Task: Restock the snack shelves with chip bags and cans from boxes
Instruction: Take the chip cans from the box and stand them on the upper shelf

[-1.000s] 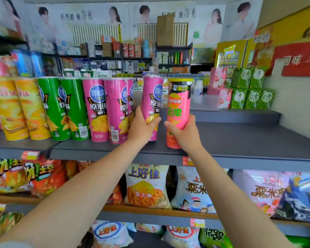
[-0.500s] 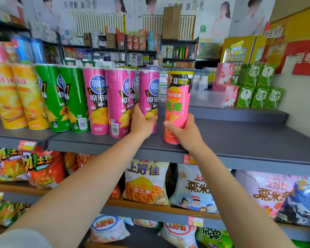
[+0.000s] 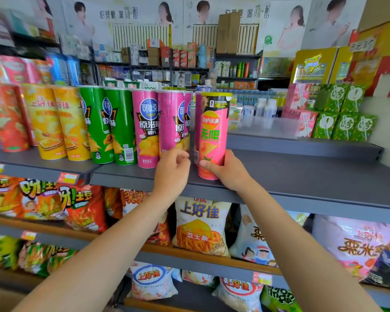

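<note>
At frame centre our right hand (image 3: 229, 171) grasped the Lay's can (image 3: 213, 136) on the shelf (image 3: 302, 176); left hand (image 3: 171, 172) released, half curled. Right side stayed unfilled.

Bright, even light fills the frame, shadows soft. Left and right edges smear with blur; wide-angle distortion bends the borders.

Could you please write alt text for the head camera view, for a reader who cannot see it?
The right hand grips a pink Lay's can standing on the grey shelf, beside a row of pink cans. The left hand hovers by them, holding nothing. Chip bags fill the shelves below.
</note>
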Demonstrator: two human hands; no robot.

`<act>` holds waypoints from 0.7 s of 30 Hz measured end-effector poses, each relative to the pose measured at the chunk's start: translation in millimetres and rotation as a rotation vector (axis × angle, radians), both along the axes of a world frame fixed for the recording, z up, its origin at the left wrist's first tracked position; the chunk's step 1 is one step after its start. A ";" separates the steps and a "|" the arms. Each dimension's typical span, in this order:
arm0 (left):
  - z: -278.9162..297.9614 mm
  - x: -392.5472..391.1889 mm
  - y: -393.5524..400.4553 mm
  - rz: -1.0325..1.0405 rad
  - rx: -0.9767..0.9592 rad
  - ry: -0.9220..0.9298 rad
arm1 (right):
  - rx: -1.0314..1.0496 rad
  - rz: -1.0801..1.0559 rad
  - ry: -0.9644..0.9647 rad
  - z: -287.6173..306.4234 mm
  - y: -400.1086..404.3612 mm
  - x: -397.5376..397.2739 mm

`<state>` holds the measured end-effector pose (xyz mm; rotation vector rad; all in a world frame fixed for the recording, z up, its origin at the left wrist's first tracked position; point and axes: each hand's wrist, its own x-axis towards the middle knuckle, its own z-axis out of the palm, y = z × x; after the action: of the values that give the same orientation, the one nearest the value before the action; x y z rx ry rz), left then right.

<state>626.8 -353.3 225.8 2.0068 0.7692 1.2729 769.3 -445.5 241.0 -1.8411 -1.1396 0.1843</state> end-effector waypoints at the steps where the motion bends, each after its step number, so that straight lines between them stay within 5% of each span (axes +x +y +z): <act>1: -3.4 -4.0 4.3 0.025 -0.014 0.008 | -0.007 -0.007 -0.010 -0.2 4.8 -3.4; 7: 3.6 -19.3 10.2 -0.003 -0.287 -0.013 | -0.031 -0.047 -0.036 -1.0 23.6 -8.8; 18: 2.4 -31.2 9.8 -0.084 -0.308 -0.010 | -0.191 -0.157 -0.163 -7.0 39.3 -16.1; 21: 3.6 -48.6 5.0 -0.187 -0.339 -0.075 | 0.020 -0.281 -0.160 -9.7 24.1 -44.5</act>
<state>578.2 -348.2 229.4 1.7050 0.6917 1.0268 724.9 -421.4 231.2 -2.0022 -0.9710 -0.1379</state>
